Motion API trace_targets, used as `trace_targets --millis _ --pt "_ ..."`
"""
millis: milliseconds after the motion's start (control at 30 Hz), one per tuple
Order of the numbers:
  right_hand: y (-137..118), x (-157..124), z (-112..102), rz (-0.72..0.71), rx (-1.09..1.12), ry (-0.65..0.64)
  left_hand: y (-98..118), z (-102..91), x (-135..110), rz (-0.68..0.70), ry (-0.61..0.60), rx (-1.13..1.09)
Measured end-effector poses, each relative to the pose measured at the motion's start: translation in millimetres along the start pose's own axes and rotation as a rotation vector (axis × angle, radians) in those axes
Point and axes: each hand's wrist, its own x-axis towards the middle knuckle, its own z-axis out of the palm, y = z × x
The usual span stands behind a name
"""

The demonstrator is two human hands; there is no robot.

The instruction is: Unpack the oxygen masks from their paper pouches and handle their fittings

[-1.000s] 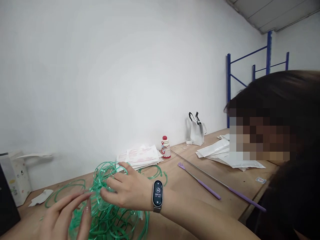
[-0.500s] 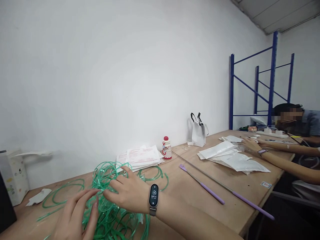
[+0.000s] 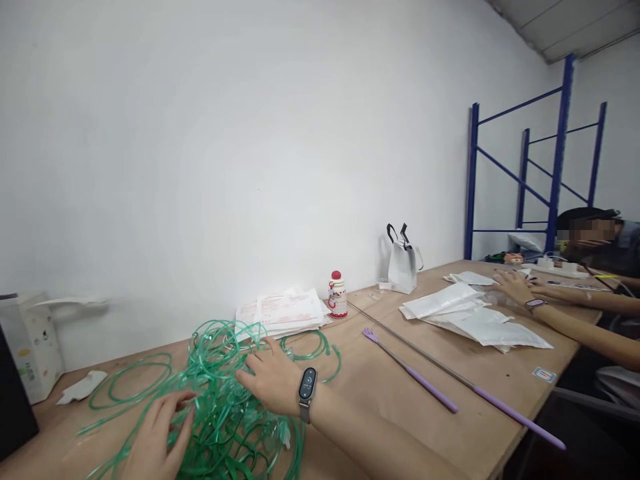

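Note:
A tangled heap of green plastic tubing (image 3: pixel 220 393) lies on the wooden table (image 3: pixel 380 393) at the lower left. My left hand (image 3: pixel 157 433) rests on the near left side of the heap, fingers curled among the loops. My right hand (image 3: pixel 267 380), with a smart band on the wrist, lies on top of the heap from the right, fingers bent into the tubing. What either hand grips within the tangle is hidden.
A stack of printed packets (image 3: pixel 283 310) and a small red-capped bottle (image 3: pixel 338 295) stand by the wall. A long purple-handled rod (image 3: pixel 450 383) crosses the table. A white bag (image 3: pixel 403 263), white pouches (image 3: pixel 475 320) and a co-worker's hands (image 3: pixel 515 287) are at the right. A box (image 3: pixel 30 343) stands far left.
The view has swung right and pulled back; the head close at the right is gone and a seated co-worker shows. Both my hands have sunk lower into the tubing.

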Motion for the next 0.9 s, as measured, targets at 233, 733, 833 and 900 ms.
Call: trace_targets --millis 233,733,833,900 --pt "-13.2 2.8 34.8 0.062 0.071 -0.035 -38.0 5.4 3.5 -0.391 0.058 -0.390" --pt "-21.3 39.7 41.7 0.157 0.260 0.091 -25.4 28.2 -6.3 -0.520 0.138 -0.354" --pt "-25.2 41.3 46.2 0.169 0.276 0.103 -16.9 28.6 -5.7 -0.506 0.144 -0.355" --pt "-27.3 41.1 49.8 0.172 0.285 0.107 -6.2 22.7 -5.2 -0.461 0.166 -0.351"
